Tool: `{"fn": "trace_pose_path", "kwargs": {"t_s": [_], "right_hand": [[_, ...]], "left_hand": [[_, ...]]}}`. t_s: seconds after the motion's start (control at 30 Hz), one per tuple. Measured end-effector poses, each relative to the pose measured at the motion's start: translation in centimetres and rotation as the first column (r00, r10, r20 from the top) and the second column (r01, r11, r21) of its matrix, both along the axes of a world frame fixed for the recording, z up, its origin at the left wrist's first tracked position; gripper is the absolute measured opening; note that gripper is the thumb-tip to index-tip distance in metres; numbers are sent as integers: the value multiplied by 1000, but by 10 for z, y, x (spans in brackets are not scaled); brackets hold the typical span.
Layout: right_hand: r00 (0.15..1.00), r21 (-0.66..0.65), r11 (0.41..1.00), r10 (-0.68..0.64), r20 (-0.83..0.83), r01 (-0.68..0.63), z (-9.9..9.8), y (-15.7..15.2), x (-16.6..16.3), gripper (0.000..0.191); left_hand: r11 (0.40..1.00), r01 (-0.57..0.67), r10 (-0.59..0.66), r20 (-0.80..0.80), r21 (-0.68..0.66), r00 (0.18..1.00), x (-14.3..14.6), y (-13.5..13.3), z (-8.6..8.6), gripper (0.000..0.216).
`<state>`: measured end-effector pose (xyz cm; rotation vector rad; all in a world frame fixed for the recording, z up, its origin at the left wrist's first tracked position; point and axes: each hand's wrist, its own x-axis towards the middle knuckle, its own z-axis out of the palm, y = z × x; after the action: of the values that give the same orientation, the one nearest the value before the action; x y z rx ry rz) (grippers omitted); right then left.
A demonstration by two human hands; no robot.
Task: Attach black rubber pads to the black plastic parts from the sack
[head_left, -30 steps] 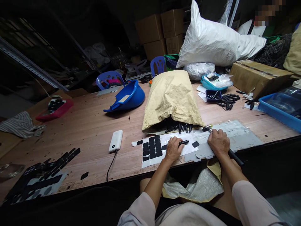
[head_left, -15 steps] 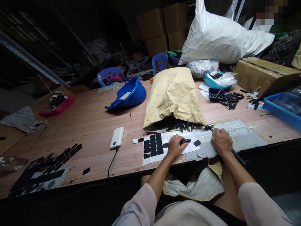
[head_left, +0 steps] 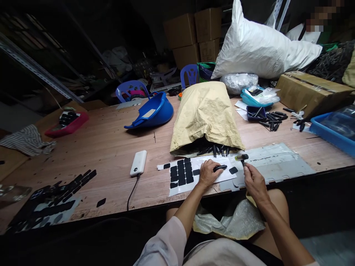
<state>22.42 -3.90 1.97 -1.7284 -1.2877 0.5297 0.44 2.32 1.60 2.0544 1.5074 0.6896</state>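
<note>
My left hand (head_left: 207, 173) is closed around a short black tapered part (head_left: 220, 168), resting over a white sheet (head_left: 227, 161) at the table's front edge. Rows of black rounded stickers (head_left: 181, 173) cover the sheet's left part. One black sticker (head_left: 233, 170) lies just right of the left hand. My right hand (head_left: 255, 181) grips a small hammer (head_left: 242, 157), its head just above a grey board (head_left: 283, 159). More black tapered parts (head_left: 219, 149) spill from the mouth of a yellow sack (head_left: 206, 111) beyond the hands.
A white power bank (head_left: 138, 163) with a cable lies to the left. Farther back stand a blue scoop-shaped basin (head_left: 156, 112) and a red tray (head_left: 68, 125). On the right are a cardboard box (head_left: 310, 92), a blue tray (head_left: 330, 133) and loose black parts (head_left: 274, 117).
My right hand has moved left and turned upward with the hammer, whose head is now nearer the left hand. The left hand stays in place on the black part.
</note>
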Motion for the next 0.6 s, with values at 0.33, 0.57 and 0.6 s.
{"fn": "trace_pose_path", "kwargs": {"t_s": [0.33, 0.57, 0.6], "right_hand": [[998, 12, 998, 57, -20, -57, 4, -13, -16, 48], [987, 141, 981, 120, 105, -134, -1, -18, -27, 40], [985, 158, 977, 125, 119, -144, -2, -19, -29, 39]], "left_hand": [[1000, 5, -5, -27, -20, 1000, 2, -1, 3, 19], [999, 1, -2, -17, -54, 1000, 1, 1, 3, 20], [998, 1, -2, -14, -56, 1000, 1, 1, 3, 20]]}}
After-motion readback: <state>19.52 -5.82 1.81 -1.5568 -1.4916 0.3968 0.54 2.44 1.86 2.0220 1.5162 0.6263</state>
